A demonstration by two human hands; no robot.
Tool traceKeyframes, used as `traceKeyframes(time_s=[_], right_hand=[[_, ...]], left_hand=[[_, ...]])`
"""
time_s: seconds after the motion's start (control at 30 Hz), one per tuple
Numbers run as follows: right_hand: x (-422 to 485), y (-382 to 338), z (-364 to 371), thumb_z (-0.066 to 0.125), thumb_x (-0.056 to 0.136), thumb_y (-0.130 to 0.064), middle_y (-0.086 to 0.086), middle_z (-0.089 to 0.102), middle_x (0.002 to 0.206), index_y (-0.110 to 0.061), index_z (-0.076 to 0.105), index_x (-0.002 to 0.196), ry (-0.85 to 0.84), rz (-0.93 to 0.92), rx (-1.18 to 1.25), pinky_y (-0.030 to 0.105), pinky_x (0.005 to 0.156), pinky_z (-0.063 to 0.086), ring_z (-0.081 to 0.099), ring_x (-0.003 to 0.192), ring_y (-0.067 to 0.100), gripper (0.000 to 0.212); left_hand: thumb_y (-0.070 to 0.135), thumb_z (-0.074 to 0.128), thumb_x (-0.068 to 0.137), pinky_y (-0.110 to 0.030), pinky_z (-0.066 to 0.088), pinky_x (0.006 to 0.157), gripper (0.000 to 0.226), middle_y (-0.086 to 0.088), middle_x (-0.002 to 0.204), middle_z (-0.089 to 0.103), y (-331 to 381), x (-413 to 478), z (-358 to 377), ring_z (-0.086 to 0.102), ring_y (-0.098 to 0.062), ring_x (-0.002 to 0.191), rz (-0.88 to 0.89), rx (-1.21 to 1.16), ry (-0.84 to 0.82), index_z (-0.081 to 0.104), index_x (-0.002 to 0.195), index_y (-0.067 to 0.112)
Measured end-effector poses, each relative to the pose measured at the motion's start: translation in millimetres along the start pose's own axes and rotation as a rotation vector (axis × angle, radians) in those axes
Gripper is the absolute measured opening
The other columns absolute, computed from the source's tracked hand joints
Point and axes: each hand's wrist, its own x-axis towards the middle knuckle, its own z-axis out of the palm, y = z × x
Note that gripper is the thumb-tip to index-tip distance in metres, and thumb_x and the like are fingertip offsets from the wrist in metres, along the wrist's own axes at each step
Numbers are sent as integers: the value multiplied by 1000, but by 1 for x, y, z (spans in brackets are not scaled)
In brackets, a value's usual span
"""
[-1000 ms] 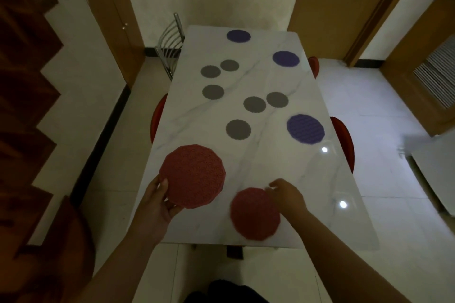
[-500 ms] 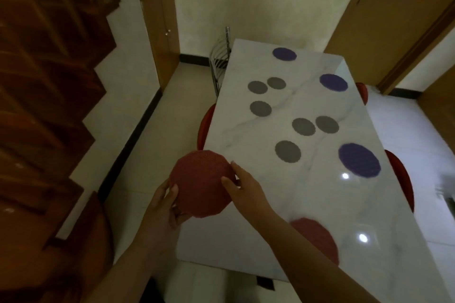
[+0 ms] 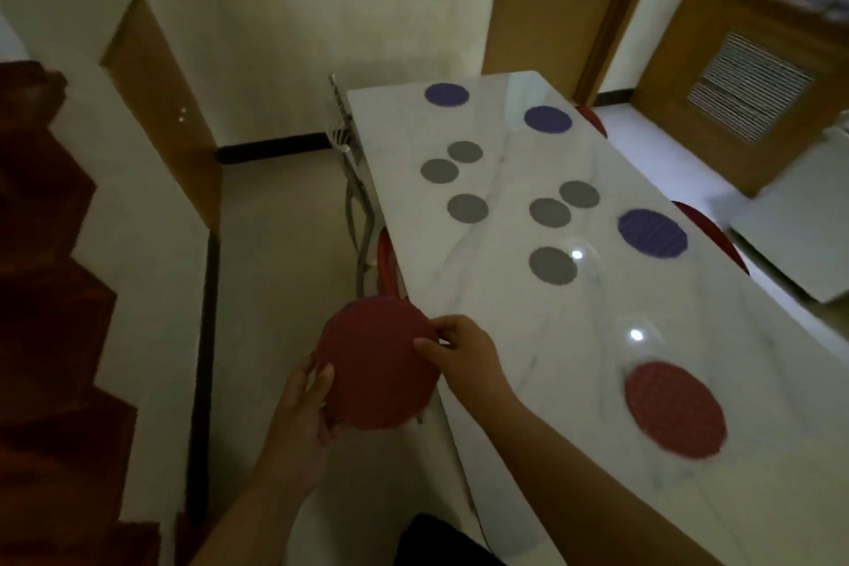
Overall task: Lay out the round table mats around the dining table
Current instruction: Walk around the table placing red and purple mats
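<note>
A red mat (image 3: 376,363) is held off the surface's (image 3: 505,313) left edge, gripped by the left hand (image 3: 305,409) and pinched by the right hand's (image 3: 464,349) fingers (one red mat (image 3: 675,409) already lies flat), so a place along that left side is judged to be needed next.

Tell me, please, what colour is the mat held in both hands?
Dark red mat, clearest in the head view.
</note>
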Motion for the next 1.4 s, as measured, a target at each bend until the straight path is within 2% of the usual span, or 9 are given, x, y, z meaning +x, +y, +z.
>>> traceKeyframes(time_s=[0.1, 0.2, 0.4, 0.53, 0.67, 0.87, 1.13, 1.27, 1.4], right_hand=[[24, -6, -4, 73, 78, -19, 3, 71, 90, -17, 68, 85, 68, 94, 126, 30, 79, 57, 68, 86, 18, 9], [55, -12, -7, 73, 79, -13, 7, 72, 86, -10, 70, 86, 97, 182, 309, 29, 75, 58, 69, 79, 18, 8], [125, -29, -15, 70, 82, -17, 9, 73, 89, -12, 70, 84, 248, 223, 352, 32, 77, 59, 70, 85, 22, 6], [154, -34, -28, 68, 84, -16, 5, 72, 81, -15, 70, 79, 377, 246, 402, 28, 72, 58, 68, 80, 19, 5], [168, -34, -40, 68, 84, -16, 5, 68, 82, -5, 64, 92, 541, 286, 446, 19, 57, 54, 67, 76, 15, 14], [175, -25, -44, 66, 84, -14, 14, 70, 91, -7, 63, 104, 773, 343, 636, 29, 67, 59, 69, 80, 22, 21], [172, 8, 31, 62, 87, -9, 15, 72, 90, -4, 67, 99, 1235, 449, 915, 28, 59, 57, 70, 78, 24, 14], [180, 27, 72, 60, 89, -8, 22, 68, 100, 1, 64, 104, 1341, 567, 1004, 38, 70, 57, 67, 88, 33, 18], [193, 40, 91, 57, 90, -4, 23, 67, 94, 7, 63, 104, 1386, 569, 1101, 41, 71, 57, 65, 83, 34, 18]], left_hand=[[28, 61, 83, -29, 59, 62, 33, 6, 110, 73, 14, 38, 8, 70, -13, 96, -40, 36, -109, 61, 116, 31], [28, 60, 84, -27, 58, 62, 30, 8, 107, 74, 29, 83, 21, 70, -12, 95, -55, 94, -174, 62, 115, 31], [37, 47, 92, -28, 58, 60, 28, 2, 104, 75, 68, 177, 61, 72, -14, 89, -136, 179, -305, 64, 113, 28], [30, 39, 100, -33, 60, 61, 29, -1, 102, 75, 87, 230, 90, 73, -18, 87, -180, 202, -401, 56, 123, 23], [27, 40, 100, -37, 61, 64, 32, -7, 114, 67, 94, 274, 118, 72, -19, 89, -210, 235, -440, 51, 129, 19], [30, 41, 100, -33, 61, 66, 34, -5, 125, 60, 113, 360, 154, 63, -25, 104, -234, 337, -521, 48, 132, 22], [28, 44, 99, -34, 61, 64, 23, -6, 127, 59, 149, 447, 198, 71, -19, 94, -390, 468, -805, 59, 117, 28], [27, 43, 100, -33, 61, 65, 24, -4, 124, 60, 153, 452, 210, 67, -23, 102, -493, 510, -860, 59, 117, 31], [28, 43, 99, -34, 61, 65, 31, -4, 127, 60, 154, 454, 213, 61, -25, 109, -566, 517, -859, 54, 129, 27]])
